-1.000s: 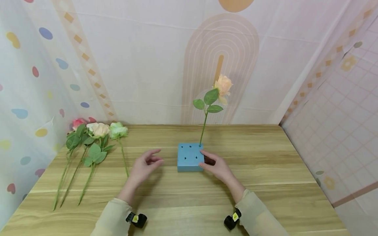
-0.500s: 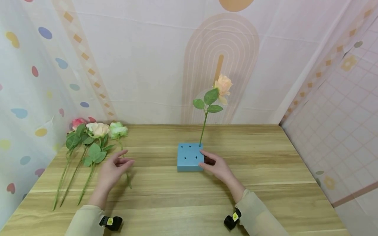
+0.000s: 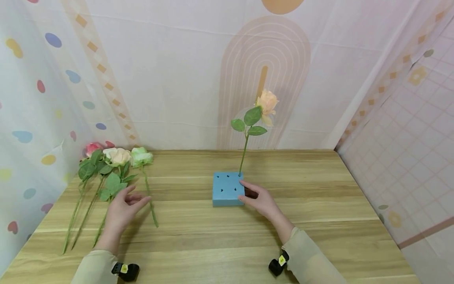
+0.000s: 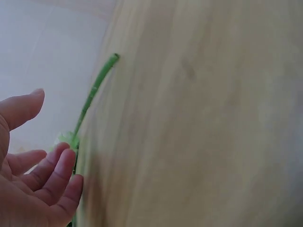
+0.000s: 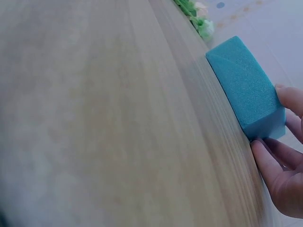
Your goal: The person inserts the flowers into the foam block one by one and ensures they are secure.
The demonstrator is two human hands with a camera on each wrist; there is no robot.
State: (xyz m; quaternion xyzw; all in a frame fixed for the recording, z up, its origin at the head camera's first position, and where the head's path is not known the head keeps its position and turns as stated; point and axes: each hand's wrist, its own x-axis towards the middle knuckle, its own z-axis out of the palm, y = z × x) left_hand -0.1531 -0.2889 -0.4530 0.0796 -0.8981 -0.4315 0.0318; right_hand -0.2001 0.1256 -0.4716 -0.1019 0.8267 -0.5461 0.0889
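A blue foam block [image 3: 227, 189] with several small holes in its top sits mid-table. In its back right hole stands a peach rose [image 3: 267, 103] with green leaves, its stem tilted slightly right. My right hand [image 3: 260, 200] holds the block's right side, thumb near the front corner; the right wrist view shows fingertips against the block [image 5: 246, 90]. My left hand [image 3: 122, 211], fingers loosely bent and holding nothing, hovers over the lower stem of a cream rose [image 3: 120, 156]. Just right of it lies a pale green rose [image 3: 142, 157]; its stem end [image 4: 97, 85] shows in the left wrist view.
A pink rose [image 3: 93, 148] and a whitish rose [image 3: 109, 152] lie farther left, blooms bunched and stems toward me. Behind the wooden table [image 3: 198, 244] hangs a patterned curtain [image 3: 177, 79], with more curtain at both sides.
My left hand has moved left from beside the block, past the green rose's stem, to the cream rose's stem. My right hand, the block and the upright rose have stayed put.
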